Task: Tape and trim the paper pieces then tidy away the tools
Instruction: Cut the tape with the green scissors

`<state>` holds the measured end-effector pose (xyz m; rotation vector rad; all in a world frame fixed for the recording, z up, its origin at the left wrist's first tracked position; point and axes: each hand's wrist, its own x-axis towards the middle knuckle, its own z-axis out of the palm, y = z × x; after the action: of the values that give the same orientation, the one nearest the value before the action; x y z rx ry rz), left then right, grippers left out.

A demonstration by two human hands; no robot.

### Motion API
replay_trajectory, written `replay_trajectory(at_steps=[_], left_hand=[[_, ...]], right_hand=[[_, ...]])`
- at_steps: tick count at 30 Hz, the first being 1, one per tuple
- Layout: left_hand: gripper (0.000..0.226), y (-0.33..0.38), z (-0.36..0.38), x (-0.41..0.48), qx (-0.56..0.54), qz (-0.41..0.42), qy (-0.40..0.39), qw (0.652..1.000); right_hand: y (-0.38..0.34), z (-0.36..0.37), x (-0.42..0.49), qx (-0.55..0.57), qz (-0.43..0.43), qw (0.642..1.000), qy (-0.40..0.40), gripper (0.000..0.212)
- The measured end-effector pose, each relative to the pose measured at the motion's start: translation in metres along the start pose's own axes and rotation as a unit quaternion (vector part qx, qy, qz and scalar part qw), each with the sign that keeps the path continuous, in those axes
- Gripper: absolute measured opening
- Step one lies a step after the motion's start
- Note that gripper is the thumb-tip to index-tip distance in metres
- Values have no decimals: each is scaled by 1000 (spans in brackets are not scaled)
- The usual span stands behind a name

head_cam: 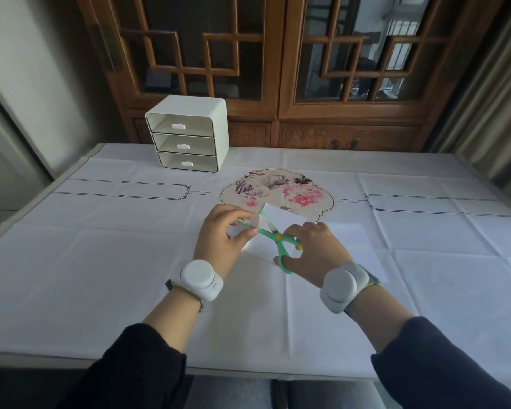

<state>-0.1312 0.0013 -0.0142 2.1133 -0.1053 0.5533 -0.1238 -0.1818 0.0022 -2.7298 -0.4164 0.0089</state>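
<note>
green scissors, white paper, floral fan

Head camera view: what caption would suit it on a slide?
Right hand works green scissors at the tape roll held by the left hand.

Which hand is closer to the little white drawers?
Left. The left hand is nearer the drawers, which stand beyond it and a bit to its left. The right hand, holding the scissors, is farther off to their right.

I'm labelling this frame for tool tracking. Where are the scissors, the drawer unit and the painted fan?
scissors (278,237), head view, on the yellow pivot.
drawer unit (183,147), head view, on the middle drawer's handle.
painted fan (300,193), head view, on the pink flowers.
</note>
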Motion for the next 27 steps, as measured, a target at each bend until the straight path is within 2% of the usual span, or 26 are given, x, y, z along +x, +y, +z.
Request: replay_trajectory(at_steps=[2,9,13,15,18,27], left_hand=[[10,-1,0,4,12,0,0,1000],[12,3,-9,15,-44,-81,75,993],[5,12,-13,17,-66,-95,59,992],[9,15,-11,14,-70,-99,49,991],[7,14,-7,11,-76,-116,34,990],[10,16,2,9,-108,-186,-16,976]], right_hand=[[-1,0,0,-4,0,1000,0,44],[-1,3,0,-25,25,998,-43,50],[-3,6,1,-43,73,994,-72,60],[-6,8,3,-42,108,990,-82,64],[-11,8,5,-41,143,985,-88,56],[-15,18,21,-57,179,976,-113,26]])
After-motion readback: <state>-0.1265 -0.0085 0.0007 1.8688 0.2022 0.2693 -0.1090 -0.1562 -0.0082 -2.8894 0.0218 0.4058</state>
